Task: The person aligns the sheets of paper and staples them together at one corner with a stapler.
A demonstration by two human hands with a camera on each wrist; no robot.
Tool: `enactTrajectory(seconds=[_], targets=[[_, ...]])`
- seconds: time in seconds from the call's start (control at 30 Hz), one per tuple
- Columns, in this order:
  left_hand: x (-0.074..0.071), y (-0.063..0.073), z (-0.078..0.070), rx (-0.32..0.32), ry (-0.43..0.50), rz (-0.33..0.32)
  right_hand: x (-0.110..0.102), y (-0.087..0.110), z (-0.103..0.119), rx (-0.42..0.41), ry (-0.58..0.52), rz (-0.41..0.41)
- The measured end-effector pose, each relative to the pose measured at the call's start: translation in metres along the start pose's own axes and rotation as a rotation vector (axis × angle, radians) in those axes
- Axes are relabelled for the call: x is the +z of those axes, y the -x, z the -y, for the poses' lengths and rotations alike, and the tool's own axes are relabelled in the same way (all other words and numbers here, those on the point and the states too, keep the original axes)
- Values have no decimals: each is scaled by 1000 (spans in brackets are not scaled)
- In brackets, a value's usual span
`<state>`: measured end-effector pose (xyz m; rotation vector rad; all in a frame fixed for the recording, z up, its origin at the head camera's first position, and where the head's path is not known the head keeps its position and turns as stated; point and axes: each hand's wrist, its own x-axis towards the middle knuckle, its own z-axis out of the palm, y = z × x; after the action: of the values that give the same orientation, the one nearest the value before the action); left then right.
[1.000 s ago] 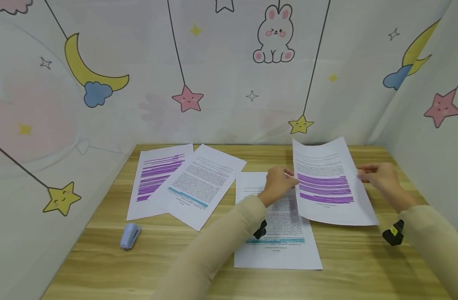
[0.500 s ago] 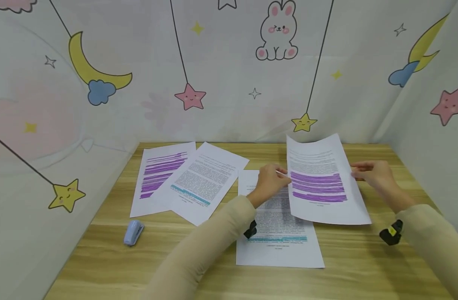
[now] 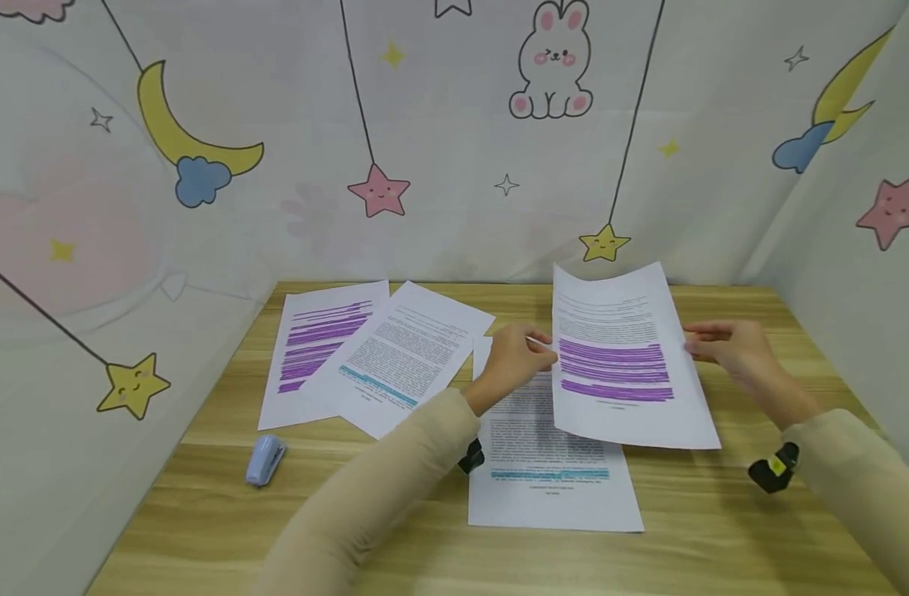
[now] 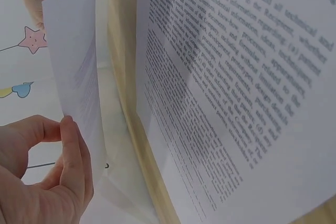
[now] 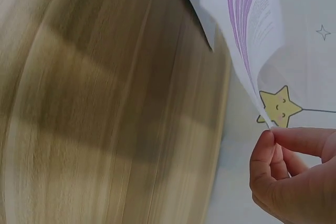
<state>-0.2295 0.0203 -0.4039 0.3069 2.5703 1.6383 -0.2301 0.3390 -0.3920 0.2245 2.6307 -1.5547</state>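
Worth keeping the pull even and the pinch light lest the purple-marked sheet [image 3: 614, 368] crease: it hangs tilted and bowed above the worktop [image 3: 223, 538], partly over a teal-marked page [image 3: 555, 459], left hand [image 3: 510, 356] and right hand [image 3: 738, 352] facing each other, each nipping one long edge in its fingers [image 5: 261, 163].

The held sheet [image 3: 616, 360] is purple-striped white, the table [image 3: 693, 555] wood-grained tan.

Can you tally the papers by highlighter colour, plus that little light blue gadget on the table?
Purple-highlighted papers: 2 (held sheet, leftmost sheet)
Teal-highlighted papers: 2 (overlapping sheet, front sheet)
Light blue gadget, apparently a stapler: 1
Total: 5
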Motion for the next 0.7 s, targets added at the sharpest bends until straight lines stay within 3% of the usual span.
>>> enactTrajectory(seconds=[0.37, 0.57, 0.7], targets=[[-18, 12, 3, -6, 3, -11, 9, 7, 12, -27, -118, 59], [-30, 19, 7, -12, 48, 8, 16, 10, 16, -26, -105, 66], [-36, 23, 11, -26, 80, 8, 20, 13, 17, -19, -154, 81]])
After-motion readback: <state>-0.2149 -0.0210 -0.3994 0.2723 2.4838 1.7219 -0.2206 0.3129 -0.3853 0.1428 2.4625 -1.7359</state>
